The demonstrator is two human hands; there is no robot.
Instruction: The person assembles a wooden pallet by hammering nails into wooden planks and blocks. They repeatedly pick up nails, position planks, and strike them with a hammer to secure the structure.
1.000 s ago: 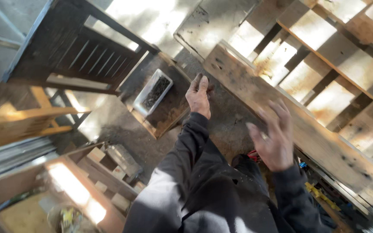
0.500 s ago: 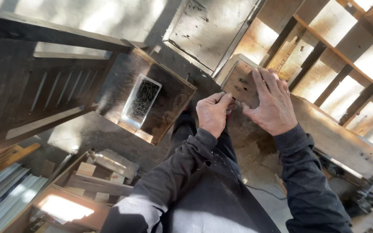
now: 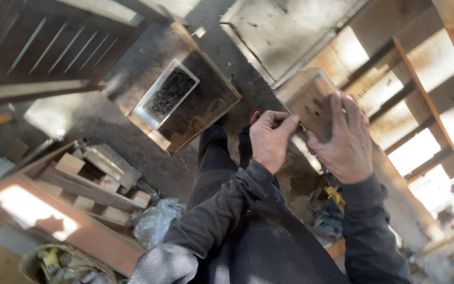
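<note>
From my seat: left hand (image 3: pixel 270 141) curled, thumb and forefinger pinched on something small and thin at the edge of the weathered plank (image 3: pixel 311 100); I cannot tell what it is. Right hand (image 3: pixel 345 139) lies open and flat, fingers (image 3: pixel 337 108) spread on the plank's end, touching the left fingertips. Off beyond the left knuckles, a white tray of dark nails (image 3: pixel 166 93) sits on a wooden board (image 3: pixel 206 105). Below the left wrist, wood blocks (image 3: pixel 93 176) in a frame, crumpled plastic (image 3: pixel 153 221) beside.
</note>
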